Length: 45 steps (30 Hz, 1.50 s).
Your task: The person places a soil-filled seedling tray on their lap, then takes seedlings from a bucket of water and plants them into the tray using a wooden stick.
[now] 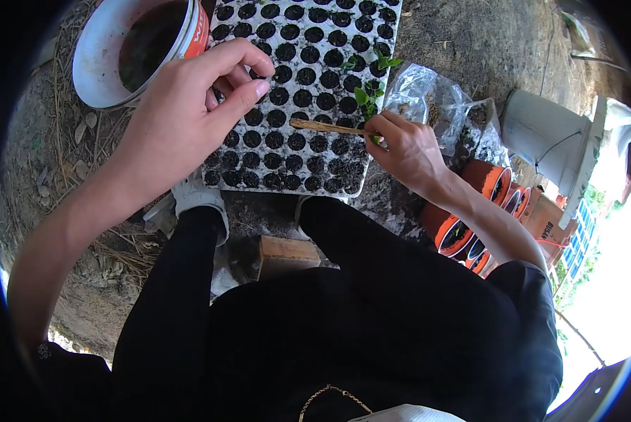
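Note:
My right hand [408,149] grips a thin flat wooden stick [329,127] between thumb and fingers; the stick points left across a white seedling tray [213,165]. Round cells of dark soil fill the tray. Small green seedlings [367,98] stand or lie along its right side, just above my right hand. Over the tray's left side hovers my left hand [189,98], its fingers curled, with a gap between thumb and index fingertip and nothing visible in them.
A white bucket [94,67] with dark contents stands left of the tray. To the right are a clear plastic bag [417,88], several orange pots [445,225] and a grey-white container [537,130]. A wooden block [287,250] lies between my feet.

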### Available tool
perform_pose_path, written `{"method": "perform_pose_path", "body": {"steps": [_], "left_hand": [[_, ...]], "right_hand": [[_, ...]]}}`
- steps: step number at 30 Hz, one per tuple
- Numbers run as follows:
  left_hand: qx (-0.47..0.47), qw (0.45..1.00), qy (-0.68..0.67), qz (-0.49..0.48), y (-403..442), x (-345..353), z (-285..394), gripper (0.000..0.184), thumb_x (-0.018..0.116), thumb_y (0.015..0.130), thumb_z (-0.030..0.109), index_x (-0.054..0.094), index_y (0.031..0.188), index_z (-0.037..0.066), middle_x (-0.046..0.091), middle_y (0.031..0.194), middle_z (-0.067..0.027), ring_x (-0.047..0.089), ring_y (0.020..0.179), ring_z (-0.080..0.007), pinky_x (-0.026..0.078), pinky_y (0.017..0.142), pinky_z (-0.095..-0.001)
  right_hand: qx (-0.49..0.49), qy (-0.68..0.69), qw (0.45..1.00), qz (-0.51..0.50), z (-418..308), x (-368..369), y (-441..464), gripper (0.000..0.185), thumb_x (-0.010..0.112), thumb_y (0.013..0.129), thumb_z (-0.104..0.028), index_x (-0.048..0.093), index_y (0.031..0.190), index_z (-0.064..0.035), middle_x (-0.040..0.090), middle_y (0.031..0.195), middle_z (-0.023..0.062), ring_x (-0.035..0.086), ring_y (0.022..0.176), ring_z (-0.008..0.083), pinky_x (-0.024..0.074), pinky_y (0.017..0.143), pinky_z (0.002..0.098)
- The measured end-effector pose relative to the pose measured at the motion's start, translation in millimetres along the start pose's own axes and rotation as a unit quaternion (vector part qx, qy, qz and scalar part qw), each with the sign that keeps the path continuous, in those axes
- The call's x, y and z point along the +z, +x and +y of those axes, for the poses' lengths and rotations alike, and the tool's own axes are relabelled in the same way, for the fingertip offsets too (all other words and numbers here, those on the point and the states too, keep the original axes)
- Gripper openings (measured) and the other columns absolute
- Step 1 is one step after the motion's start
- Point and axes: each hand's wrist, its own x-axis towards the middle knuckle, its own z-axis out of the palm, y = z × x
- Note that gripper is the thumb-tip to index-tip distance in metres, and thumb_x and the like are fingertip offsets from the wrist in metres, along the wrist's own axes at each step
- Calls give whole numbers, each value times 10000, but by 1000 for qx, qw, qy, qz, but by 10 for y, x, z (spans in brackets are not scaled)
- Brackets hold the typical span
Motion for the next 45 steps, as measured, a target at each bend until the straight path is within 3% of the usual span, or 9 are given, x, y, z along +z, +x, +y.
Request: {"method": "perform_pose_path", "body": {"steps": [11, 19, 22, 26, 34, 38, 41, 45], "left_hand": [[1, 1000, -4, -3, -15, -9, -4, 164, 671, 1009, 118, 670, 1151, 37, 737, 977, -34, 683, 892, -91, 459, 729, -245], [0, 1000, -6, 0, -16, -18, 4, 167, 671, 1008, 117, 669, 1154, 36, 734, 974, -32, 676, 887, -90, 462, 731, -247], [-3, 1000, -4, -3, -19, -20, -5, 166, 670, 1009, 118, 669, 1154, 37, 734, 972, -31, 674, 887, -90, 462, 731, -246], [0, 1000, -7, -1, -23, -11, -11, 164, 669, 1010, 119, 670, 1153, 38, 733, 972, -28, 673, 888, -91, 461, 729, -246], [5, 1000, -11, 3, -27, -20, -16, 161, 669, 1010, 123, 674, 1148, 41, 730, 949, -28, 669, 874, -91, 459, 732, -249], [-7, 1000, -8, -8, -28, -25, -4, 160, 669, 1010, 123, 674, 1149, 43, 728, 940, -24, 665, 868, -89, 458, 733, -250], [-8, 999, -34, -7, -43, 49, -11, 153, 671, 1007, 121, 679, 1138, 42, 725, 923, -25, 655, 838, -89, 460, 720, -250], [-24, 998, -36, -53, -17, 202, 22, 175, 675, 1004, 131, 686, 1148, 33, 719, 901, -31, 644, 807, -90, 481, 695, -259]], "right_hand": [[-6, 8, 1000, -9, -32, -47, -1, 221, 683, 970, -241, 642, 1051, -40, 662, 868, 102, 685, 621, 277, 561, 557, 422], [-8, -2, 1000, -26, -14, -85, -37, 599, 766, 912, -509, 561, 1257, -63, 724, 1001, 114, 720, 654, 227, 599, 517, 387], [5, -9, 999, -41, -53, -149, -23, 645, 759, 907, -541, 536, 1302, -83, 734, 1023, 119, 728, 669, 224, 601, 512, 374], [21, -11, 996, -83, -57, -201, -2, 600, 741, 925, -541, 558, 1281, -94, 733, 995, 120, 729, 665, 223, 598, 517, 372], [45, 34, 998, -37, -53, -169, 1, 286, 737, 959, -287, 650, 1130, -74, 730, 824, 90, 747, 679, 235, 584, 564, 384], [61, 58, 996, -34, -50, -164, 6, 230, 723, 965, -265, 672, 1069, -66, 728, 804, 91, 758, 712, 238, 589, 600, 380], [73, 97, 993, -12, -36, -164, 17, 206, 722, 966, -252, 688, 1040, -63, 706, 759, 83, 709, 661, 185, 532, 595, 348], [173, 283, 941, -62, 37, -183, 69, 275, 721, 986, -279, 699, 1052, -13, 623, 698, 15, 503, 583, 97, 376, 555, 311]]}}
